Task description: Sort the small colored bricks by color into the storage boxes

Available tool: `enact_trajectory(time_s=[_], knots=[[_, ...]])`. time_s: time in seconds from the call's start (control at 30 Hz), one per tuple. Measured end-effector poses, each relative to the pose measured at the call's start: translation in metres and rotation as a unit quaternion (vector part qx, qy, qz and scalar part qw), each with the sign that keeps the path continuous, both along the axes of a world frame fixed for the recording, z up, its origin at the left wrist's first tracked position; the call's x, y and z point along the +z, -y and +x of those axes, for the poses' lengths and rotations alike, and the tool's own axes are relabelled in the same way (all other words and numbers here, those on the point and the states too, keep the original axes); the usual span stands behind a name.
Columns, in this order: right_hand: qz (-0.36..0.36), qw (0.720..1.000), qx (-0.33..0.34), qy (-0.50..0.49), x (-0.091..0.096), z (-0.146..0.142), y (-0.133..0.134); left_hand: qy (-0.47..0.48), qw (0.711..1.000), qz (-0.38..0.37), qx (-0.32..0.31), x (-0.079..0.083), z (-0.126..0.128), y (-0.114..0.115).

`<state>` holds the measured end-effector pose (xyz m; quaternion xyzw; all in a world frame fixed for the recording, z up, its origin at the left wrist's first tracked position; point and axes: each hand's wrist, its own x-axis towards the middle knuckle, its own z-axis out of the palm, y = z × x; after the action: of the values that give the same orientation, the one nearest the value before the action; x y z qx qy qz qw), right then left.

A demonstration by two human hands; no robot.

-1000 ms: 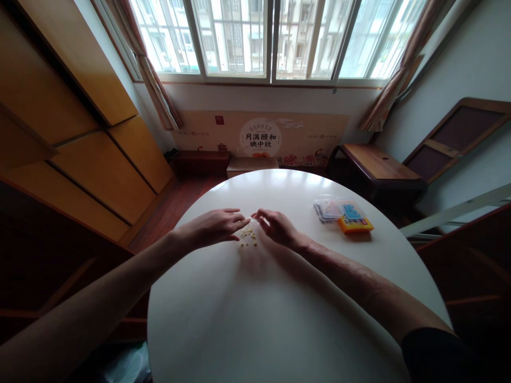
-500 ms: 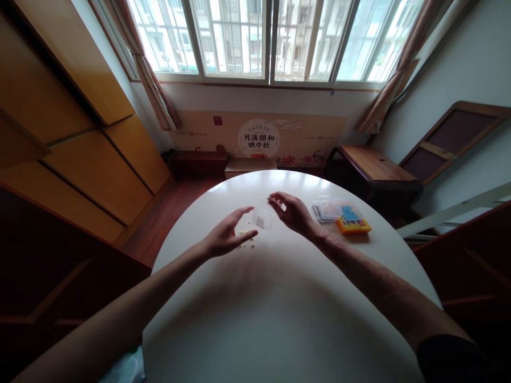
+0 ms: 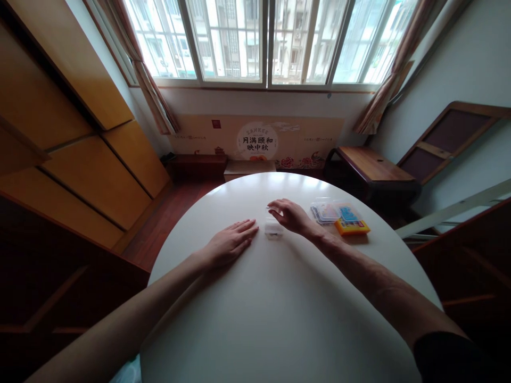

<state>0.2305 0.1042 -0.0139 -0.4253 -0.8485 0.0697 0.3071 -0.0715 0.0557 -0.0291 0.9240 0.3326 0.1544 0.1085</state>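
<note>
My left hand [image 3: 233, 240] lies palm down on the white round table [image 3: 275, 314], its fingers stretched toward the right. What is under the palm is hidden. Just right of those fingertips is a small clear plastic box [image 3: 273, 229], low at the table top. My right hand [image 3: 290, 215] bends over it from the right, thumb and fingers pinched on its upper edge. Glare and the see-through plastic make the box's outline and contents hard to make out.
Right of my right hand stand a clear plastic case [image 3: 325, 211], a blue-filled clear case [image 3: 349, 213] and a yellow box [image 3: 353, 227]. Beyond the table are a low carton [image 3: 249, 169] and a wooden side table [image 3: 377, 164]. Cabinets [image 3: 104, 170] line the left.
My left hand has turned from an open, sideways pose to flat on the table, over the spot where small yellowish pieces lay. The clear box has shifted right and lower in my right hand.
</note>
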Motion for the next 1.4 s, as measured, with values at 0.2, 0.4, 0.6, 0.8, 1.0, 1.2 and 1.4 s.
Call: enact_trajectory(time_s=[0.2, 0.4, 0.6, 0.8, 1.0, 1.2, 1.4], knots=[[0.03, 1.0, 0.002, 0.003, -0.005, -0.007, 0.01, 0.055, 0.995, 0.077, 0.033, 0.009, -0.006, 0.008], [0.047, 0.998, -0.043, 0.015, -0.007, -0.015, 0.007, 0.089, 0.991, 0.098, 0.035, 0.016, -0.001, 0.016], [0.04, 0.997, -0.058, 0.001, -0.006, -0.033, -0.015, 0.068, 0.99, 0.124, 0.022, 0.02, 0.013, 0.018], [0.079, 0.995, -0.055, 0.015, 0.014, -0.01, -0.002, 0.039, 0.993, 0.108, 0.015, 0.02, 0.016, 0.014], [0.108, 0.939, -0.279, 0.17, 0.042, 0.078, 0.024, 0.041, 0.994, 0.104, 0.011, 0.019, 0.023, 0.011], [0.034, 0.885, -0.356, 0.299, 0.037, 0.123, 0.045, 0.053, 0.992, 0.113, -0.007, 0.015, 0.049, 0.008], [0.03, 0.891, -0.346, 0.292, 0.041, 0.112, 0.049, 0.063, 0.99, 0.127, -0.016, 0.022, 0.064, 0.012]])
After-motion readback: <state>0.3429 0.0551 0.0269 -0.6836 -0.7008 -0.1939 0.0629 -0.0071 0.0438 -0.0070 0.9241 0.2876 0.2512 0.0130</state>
